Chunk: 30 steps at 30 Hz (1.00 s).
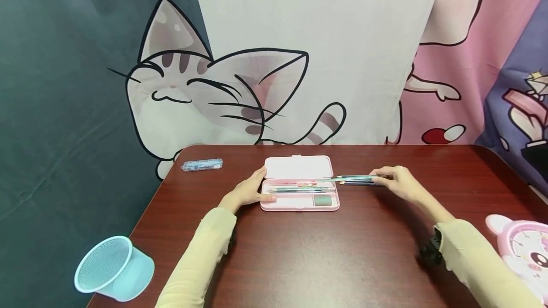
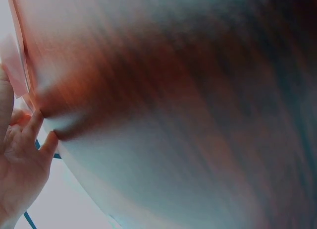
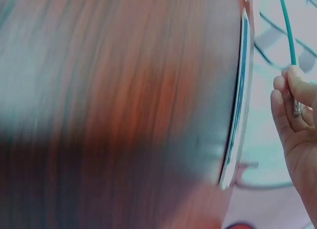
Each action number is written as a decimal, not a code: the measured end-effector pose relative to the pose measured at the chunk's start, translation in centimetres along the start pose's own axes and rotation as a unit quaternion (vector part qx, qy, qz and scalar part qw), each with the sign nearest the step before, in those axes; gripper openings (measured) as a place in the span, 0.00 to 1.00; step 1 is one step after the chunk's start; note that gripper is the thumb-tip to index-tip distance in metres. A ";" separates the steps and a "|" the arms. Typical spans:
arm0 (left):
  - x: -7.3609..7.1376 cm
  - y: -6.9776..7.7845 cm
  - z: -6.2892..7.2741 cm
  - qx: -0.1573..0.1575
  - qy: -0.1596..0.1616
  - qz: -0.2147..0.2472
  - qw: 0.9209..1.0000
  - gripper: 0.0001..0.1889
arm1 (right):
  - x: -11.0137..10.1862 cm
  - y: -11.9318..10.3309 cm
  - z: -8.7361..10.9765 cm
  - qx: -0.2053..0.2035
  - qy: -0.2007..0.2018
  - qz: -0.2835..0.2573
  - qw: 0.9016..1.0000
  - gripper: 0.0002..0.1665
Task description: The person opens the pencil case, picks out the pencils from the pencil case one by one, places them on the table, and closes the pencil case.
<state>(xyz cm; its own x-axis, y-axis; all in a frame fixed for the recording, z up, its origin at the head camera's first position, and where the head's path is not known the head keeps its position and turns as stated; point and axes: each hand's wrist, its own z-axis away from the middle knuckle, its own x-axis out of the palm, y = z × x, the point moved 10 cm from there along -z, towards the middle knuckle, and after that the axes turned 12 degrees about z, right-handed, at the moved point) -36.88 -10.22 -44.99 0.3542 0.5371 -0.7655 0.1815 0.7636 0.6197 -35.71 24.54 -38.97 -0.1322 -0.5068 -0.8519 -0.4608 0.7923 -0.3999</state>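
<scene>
An open pink pencil case (image 1: 299, 202) lies on the table with its lid (image 1: 298, 167) folded back. Several pencils (image 1: 295, 189) lie in its long compartment, and a grey-green block (image 1: 323, 200) sits in the front right one. My left hand (image 1: 246, 190) holds the case's left end, its thumb over the front compartment. To the right, my right hand (image 1: 398, 182) pinches a green pencil (image 3: 289, 30) near one end; its other end reaches over the case. Beneath it, dark pencils (image 1: 355, 183) lie on the table beside the case.
A blue transparent case (image 1: 202, 165) lies at the back left of the table (image 1: 291, 260). A light blue mesh basket (image 1: 137, 270) stands at the front left, and a pink animal-shaped clock (image 1: 511, 239) at the right. Behind the table hangs a cartoon cat backdrop (image 1: 364, 37).
</scene>
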 end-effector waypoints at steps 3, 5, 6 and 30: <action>0.1 -0.1 -0.1 -0.002 -0.001 -0.002 1.000 0.53 | -1.0 1.7 0.9 0.018 -0.004 0.011 1.000 0.05; 0.1 -0.2 -0.1 -0.001 -0.001 -0.002 1.000 0.53 | -1.5 2.9 1.6 0.035 -0.011 0.017 0.999 0.05; 0.1 -0.3 -0.2 -0.001 -0.002 -0.002 1.000 0.53 | -1.8 3.4 1.9 0.044 -0.014 0.020 0.999 0.06; 0.0 -0.3 -0.2 -0.001 0.001 -0.004 1.000 0.54 | -2.2 4.8 3.9 -0.006 0.058 0.109 0.992 0.06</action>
<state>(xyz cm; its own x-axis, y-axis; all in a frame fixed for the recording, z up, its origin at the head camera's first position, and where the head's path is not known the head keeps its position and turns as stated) -37.14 -10.36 -45.16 0.3512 0.5322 -0.7703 0.1830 0.7679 0.6139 -34.25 30.81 -40.32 -0.3288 -0.3601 -0.8730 -0.4202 0.8837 -0.2062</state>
